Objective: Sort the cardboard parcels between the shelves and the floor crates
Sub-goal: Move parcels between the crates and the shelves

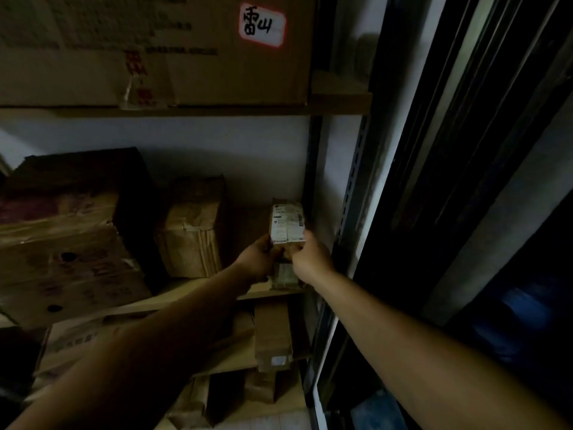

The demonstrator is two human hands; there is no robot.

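A small cardboard parcel (287, 223) with a white shipping label stands upright at the right end of the middle shelf (186, 294). My left hand (259, 259) grips its lower left side. My right hand (308, 257) grips its lower right side, fingers curled round the edge. Both arms reach forward from the bottom of the view. The parcel's lower part is hidden behind my hands, and I cannot tell whether it touches the shelf board.
A brown paper-wrapped parcel (193, 231) and a big worn box (68, 243) fill the middle shelf's left. A large carton (155, 48) with a handwritten label sits above. More parcels (273, 336) lie on lower shelves. A slotted metal upright (350, 193) and dark door frame stand right.
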